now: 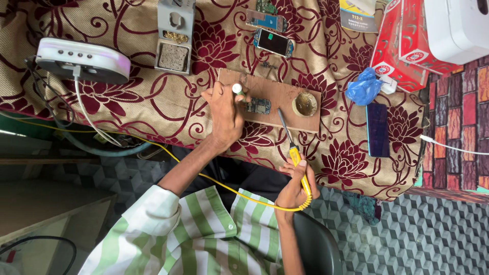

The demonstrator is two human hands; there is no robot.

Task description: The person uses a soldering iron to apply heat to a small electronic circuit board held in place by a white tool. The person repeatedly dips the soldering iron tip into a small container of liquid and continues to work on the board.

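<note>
Small circuit board point(259, 106) lies on wooden board point(275, 98) atop patterned counter point(153, 102). Left hand point(224, 113) pinches a white-capped tube point(237, 88) beside it. Right hand point(294, 184) grips yellow soldering iron point(294, 153), tip near board. Judgement: steady board, touch joints briefly. Flux tin point(305, 104) alongside.

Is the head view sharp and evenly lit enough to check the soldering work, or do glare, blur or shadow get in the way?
Head view: soft, even daylight with no hard shadows; left hand, circuit board and soldering iron in the right hand are sharp, though board detail is too small to read; mild glare on the phone screen; the left floor area is dim.
</note>
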